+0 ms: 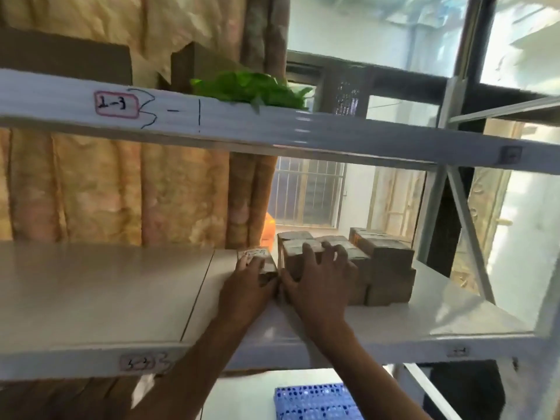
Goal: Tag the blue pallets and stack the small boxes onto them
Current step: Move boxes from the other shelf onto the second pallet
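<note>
White metal shelf point(121, 301) before tan curtains, left hand point(249, 278) grasping one small box point(257, 262), right hand point(318, 283) spread over stacked boxes point(385, 268) mid-shelf, blue pallet point(315, 403) on the level below.

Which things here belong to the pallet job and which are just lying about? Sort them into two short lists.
Job things:
small boxes on the shelf
single box gripped by the left hand
right hand on the stack
blue pallet below

Lying about:
green leaves on the upper shelf
orange object behind the boxes
curtain
</note>
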Motion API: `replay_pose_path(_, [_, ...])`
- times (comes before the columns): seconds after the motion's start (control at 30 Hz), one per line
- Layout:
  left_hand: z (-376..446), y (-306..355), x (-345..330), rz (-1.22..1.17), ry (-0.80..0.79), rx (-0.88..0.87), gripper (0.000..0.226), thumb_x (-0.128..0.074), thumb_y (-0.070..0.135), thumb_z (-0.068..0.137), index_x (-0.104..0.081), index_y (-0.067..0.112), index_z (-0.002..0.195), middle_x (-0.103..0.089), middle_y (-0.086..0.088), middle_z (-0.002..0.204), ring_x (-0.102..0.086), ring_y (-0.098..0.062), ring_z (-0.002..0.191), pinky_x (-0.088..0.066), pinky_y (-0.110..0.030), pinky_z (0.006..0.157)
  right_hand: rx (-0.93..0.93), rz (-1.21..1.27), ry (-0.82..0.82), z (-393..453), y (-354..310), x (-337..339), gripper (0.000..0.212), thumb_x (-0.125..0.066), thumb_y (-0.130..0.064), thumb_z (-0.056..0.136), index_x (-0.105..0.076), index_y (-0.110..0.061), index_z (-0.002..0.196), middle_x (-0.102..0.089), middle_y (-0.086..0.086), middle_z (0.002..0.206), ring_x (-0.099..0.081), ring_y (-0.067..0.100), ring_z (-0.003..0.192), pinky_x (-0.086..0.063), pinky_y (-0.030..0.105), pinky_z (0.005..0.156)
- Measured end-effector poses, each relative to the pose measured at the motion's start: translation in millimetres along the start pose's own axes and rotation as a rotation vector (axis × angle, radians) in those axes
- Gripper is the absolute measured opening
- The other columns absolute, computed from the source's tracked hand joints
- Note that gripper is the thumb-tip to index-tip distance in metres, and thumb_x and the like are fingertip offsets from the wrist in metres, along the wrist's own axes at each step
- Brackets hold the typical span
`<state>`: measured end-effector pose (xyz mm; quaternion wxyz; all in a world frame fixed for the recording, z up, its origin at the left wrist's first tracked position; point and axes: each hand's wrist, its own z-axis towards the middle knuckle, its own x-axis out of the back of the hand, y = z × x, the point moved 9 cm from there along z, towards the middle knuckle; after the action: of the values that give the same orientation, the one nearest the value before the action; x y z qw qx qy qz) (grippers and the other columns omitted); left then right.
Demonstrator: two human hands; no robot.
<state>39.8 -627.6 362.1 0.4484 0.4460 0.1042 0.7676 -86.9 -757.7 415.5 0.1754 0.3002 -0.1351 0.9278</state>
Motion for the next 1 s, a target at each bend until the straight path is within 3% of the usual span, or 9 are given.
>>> replay_pose_path(0.2, [-12, 1, 39, -0.177, 0.191, 0.106, 0.053, -0.074, 0.061, 0.073, -0.056, 0.035, 0.116, -0.054, 0.008, 0.122, -0.064, -0.016, 0.105, -0.054, -0.036, 0.084, 0.029, 0.097, 0.098, -1, 1, 16, 0.061, -0.064, -0.069, 0.080, -0.067, -0.034, 0.130, -0.061, 0.005, 0.140, -0.042, 0.035, 0.129, -0.033, 0.050, 0.102])
replay_pose_path(0.3, [-18, -1, 59, -0.570, 0.324, 0.144, 0.053, -0.076, 0.054, 0.067, -0.055, 0.038, 0.113, -0.054, 0.016, 0.119, -0.060, 0.006, 0.103, -0.056, -0.030, 0.085, -0.013, 0.437, 0.185, -5, 7, 33, 0.058, -0.068, -0.065, 0.084, -0.068, -0.031, 0.130, -0.062, 0.001, 0.140, -0.050, 0.031, 0.129, -0.037, 0.038, 0.105])
replay_pose_path(0.43, [-27, 16, 63, -0.967, 0.279, -0.003, 0.054, -0.074, 0.037, 0.075, -0.052, 0.029, 0.124, -0.061, 0.005, 0.125, -0.066, -0.010, 0.108, -0.056, -0.020, 0.075, -0.161, 0.962, 0.117, -14, 14, 39, 0.050, -0.079, -0.058, 0.081, -0.061, -0.039, 0.123, -0.065, -0.024, 0.117, -0.061, 0.002, 0.110, -0.048, 0.020, 0.086])
replay_pose_path(0.5, [-43, 28, 67, -0.979, 0.282, -0.066, 0.049, -0.070, 0.034, 0.082, -0.050, 0.029, 0.126, -0.064, 0.020, 0.119, -0.067, -0.005, 0.105, -0.056, -0.019, 0.074, -0.206, 1.146, -0.028, -25, 12, 33, 0.047, -0.081, -0.055, 0.081, -0.055, -0.045, 0.119, -0.064, -0.033, 0.108, -0.065, -0.006, 0.100, -0.050, 0.016, 0.075])
replay_pose_path(0.57, [-64, 36, 71, -0.956, 0.316, -0.112, 0.047, -0.064, 0.032, 0.086, -0.048, 0.025, 0.129, -0.062, 0.025, 0.117, -0.066, -0.001, 0.104, -0.056, -0.020, 0.074, -0.254, 1.331, -0.167, -40, 14, 28, 0.048, -0.079, -0.058, 0.079, -0.054, -0.043, 0.118, -0.069, -0.026, 0.109, -0.069, -0.006, 0.096, -0.059, 0.024, 0.072])
replay_pose_path(0.63, [-86, 45, 76, -1.010, 0.323, -0.119, 0.048, -0.062, 0.031, 0.086, -0.048, 0.021, 0.131, -0.060, 0.014, 0.125, -0.064, -0.007, 0.105, -0.056, -0.026, 0.075, -0.254, 1.447, -0.297, -56, 17, 30, 0.047, -0.074, -0.059, 0.081, -0.056, -0.042, 0.121, -0.075, -0.014, 0.108, -0.074, 0.004, 0.095, -0.063, 0.029, 0.073])
replay_pose_path(0.7, [-107, 58, 82, -1.014, 0.329, -0.137, 0.050, -0.059, 0.030, 0.087, -0.047, 0.018, 0.134, -0.057, 0.004, 0.130, -0.062, -0.013, 0.108, -0.054, -0.027, 0.076, -0.229, 1.483, -0.391, -72, 22, 37, 0.038, -0.067, -0.054, 0.088, -0.055, -0.045, 0.123, -0.076, -0.017, 0.105, -0.075, 0.009, 0.095, -0.063, 0.028, 0.071])
replay_pose_path(0.8, [-145, 81, 84, -0.941, 0.317, -0.158, 0.053, -0.058, 0.031, 0.089, -0.045, 0.015, 0.138, -0.052, -0.003, 0.139, -0.056, -0.018, 0.124, -0.053, -0.027, 0.087, -0.259, 1.545, -0.516, -103, 41, 47, 0.041, -0.068, -0.050, 0.091, -0.056, -0.039, 0.129, -0.078, -0.007, 0.107, -0.076, 0.019, 0.096, -0.065, 0.043, 0.077])
replay_pose_path(1.0, [-260, 80, 58, -0.795, 0.307, -0.108, 0.065, -0.061, 0.031, 0.085, -0.043, 0.013, 0.144, -0.042, -0.007, 0.156, -0.040, -0.028, 0.144, -0.041, -0.040, 0.112, -0.294, 1.548, -0.631, -199, 93, 67, 0.052, -0.078, -0.053, 0.076, -0.058, -0.046, 0.124, -0.076, -0.008, 0.112, -0.076, 0.017, 0.095, -0.064, 0.036, 0.069])
